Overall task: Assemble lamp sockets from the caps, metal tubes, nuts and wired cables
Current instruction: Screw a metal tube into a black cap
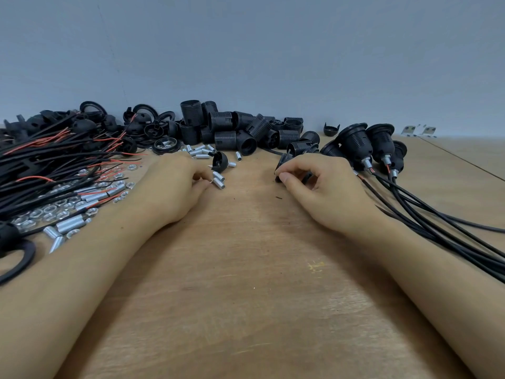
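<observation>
Wired cables [54, 162]: heaped black and red leads, well left of the left hand, lying over nuts [52, 210].
Left hand [175, 187]: on the table [246, 283], fingertips curled; whether they pinch a tube, cannot tell.
Metal tubes [219, 181]: two just beyond the left fingertips; more loose ones behind.
Cap [219, 161]: black dome, just past those tubes.
Right hand [319, 184]: thumb and fingers pinch a black part [281, 166], mostly hidden.
Assembled sockets [366, 143]: right of the right hand, cables trailing toward the camera.
</observation>
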Tool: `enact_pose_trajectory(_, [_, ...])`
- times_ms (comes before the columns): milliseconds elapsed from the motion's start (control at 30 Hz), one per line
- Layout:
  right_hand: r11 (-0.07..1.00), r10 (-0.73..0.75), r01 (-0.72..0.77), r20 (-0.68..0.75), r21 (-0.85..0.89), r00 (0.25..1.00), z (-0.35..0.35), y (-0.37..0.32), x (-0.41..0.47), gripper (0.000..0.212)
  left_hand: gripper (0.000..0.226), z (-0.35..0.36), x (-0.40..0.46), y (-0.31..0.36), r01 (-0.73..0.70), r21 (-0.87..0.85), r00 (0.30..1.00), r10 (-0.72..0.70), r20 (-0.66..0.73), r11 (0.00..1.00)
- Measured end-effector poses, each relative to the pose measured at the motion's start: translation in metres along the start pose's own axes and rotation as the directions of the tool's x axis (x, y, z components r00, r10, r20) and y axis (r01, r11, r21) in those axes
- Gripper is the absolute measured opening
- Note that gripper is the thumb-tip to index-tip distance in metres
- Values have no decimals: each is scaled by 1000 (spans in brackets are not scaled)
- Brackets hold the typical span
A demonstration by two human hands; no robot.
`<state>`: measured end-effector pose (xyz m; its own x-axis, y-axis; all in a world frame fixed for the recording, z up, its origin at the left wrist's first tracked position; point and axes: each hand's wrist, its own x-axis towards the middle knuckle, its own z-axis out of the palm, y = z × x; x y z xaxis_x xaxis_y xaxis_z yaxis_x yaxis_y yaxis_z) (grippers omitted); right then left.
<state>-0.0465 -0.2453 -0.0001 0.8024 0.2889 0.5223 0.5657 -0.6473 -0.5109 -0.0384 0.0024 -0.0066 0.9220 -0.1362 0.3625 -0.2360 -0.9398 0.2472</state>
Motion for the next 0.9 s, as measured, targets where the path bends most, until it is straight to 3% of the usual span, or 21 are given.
enact_pose_trajectory(100, [1000,-4,4,1,-4,1000,0,-1,0,13,4,1,0,3,-18,-42,1000,19,13,999])
enact_pose_trajectory(233, [1000,-10,10,6,-4,1000,1,-1,0,13,12,3,-3,11,-50,-109,999,49,-16,993])
enact_pose_trajectory(467, [999,-39,39,24,1,999,6,-3,-1,12,14,14,-12,28,-83,-398,996,73,-42,914])
enact_pose_trajectory(600, [996,-85,84,127,12,988,10,-7,-3,20,17,21,-12,34,-36,-569,995,-24,-97,822])
enact_pose_trajectory(767, [975,-209,188,202,119,957,14,-22,-10,20,23,19,-8,35,-20,-594,974,-120,-195,804])
enact_pose_trajectory(833, [971,-239,236,300,46,924,18,-28,-13,26,19,17,-4,33,37,-734,960,-229,-163,678])
enact_pose_trajectory(900, [963,-244,270,371,-19,896,23,-29,-12,22,14,15,-1,33,82,-879,958,-279,-60,470])
